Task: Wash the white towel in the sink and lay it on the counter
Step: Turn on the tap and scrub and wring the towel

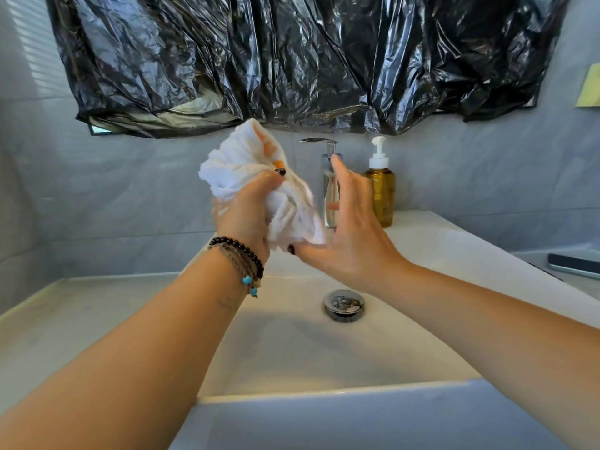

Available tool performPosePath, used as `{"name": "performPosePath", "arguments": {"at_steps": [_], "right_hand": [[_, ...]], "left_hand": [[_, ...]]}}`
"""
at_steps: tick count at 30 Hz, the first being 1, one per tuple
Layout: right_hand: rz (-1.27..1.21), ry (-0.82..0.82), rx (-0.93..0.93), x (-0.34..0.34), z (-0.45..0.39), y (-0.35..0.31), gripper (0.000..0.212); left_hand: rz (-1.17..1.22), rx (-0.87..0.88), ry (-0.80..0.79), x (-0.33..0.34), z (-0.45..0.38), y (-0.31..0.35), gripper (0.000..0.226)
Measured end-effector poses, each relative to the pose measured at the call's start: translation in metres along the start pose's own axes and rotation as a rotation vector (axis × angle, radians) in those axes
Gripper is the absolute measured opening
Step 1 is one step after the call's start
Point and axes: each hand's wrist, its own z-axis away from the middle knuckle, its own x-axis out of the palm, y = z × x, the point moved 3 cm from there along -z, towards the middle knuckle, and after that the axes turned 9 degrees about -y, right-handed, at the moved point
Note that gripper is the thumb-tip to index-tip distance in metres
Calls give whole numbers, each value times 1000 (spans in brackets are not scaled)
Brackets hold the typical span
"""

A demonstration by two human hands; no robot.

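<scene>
A white towel (240, 157) with orange marks is bunched up above the white sink (292, 352). My left hand (246, 212) grips it around the middle, fingers curled into the cloth. My right hand (350, 232) is beside it with straight fingers, its thumb touching the towel's lower edge. The towel's lower part hangs between the two hands. A chrome faucet (329, 177) stands behind them, partly hidden by my right hand. No water runs from it.
An amber pump bottle (381, 190) stands right of the faucet on the sink's back ledge. The chrome drain (344, 303) is in the basin. A phone (573, 264) lies on the counter at far right. Black plastic sheeting (292, 60) covers the wall above.
</scene>
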Motion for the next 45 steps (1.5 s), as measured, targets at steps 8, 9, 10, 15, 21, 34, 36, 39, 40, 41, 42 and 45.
{"name": "performPosePath", "arguments": {"at_steps": [8,9,10,15,21,34,36,39,40,41,42,45], "right_hand": [[172,-17,113,35,-20,-17,94],[115,16,152,32,-24,-15,82],[68,29,183,30,-27,-13,73],[-36,-101,283,28,-29,-10,17],[-480,-333,347,32,-14,1,11],[-631,-683,314,28,3,5,24],[-645,-794,343,13,3,10,26],[-704,-899,351,-13,-2,33,85],[-726,-887,335,-20,-4,39,95],[-743,-861,342,-24,-7,44,96],[-744,-809,353,-26,-9,46,86],[-647,-509,318,-33,-18,48,62]], "left_hand": [[73,-86,110,-3,-3,-12,57],[31,-59,116,-1,-2,-12,59],[-20,-30,116,1,-1,-11,60],[-221,32,27,7,1,-7,50],[-404,140,-16,16,14,-6,43],[-397,-79,-223,14,24,-6,37],[-325,-147,-289,11,23,-5,42],[-193,-233,-421,10,21,-3,41],[-165,-251,-464,11,21,-3,39],[-153,-267,-506,11,21,-3,35],[-150,-282,-546,12,23,-3,30],[-190,-359,-619,15,31,-7,13]]}}
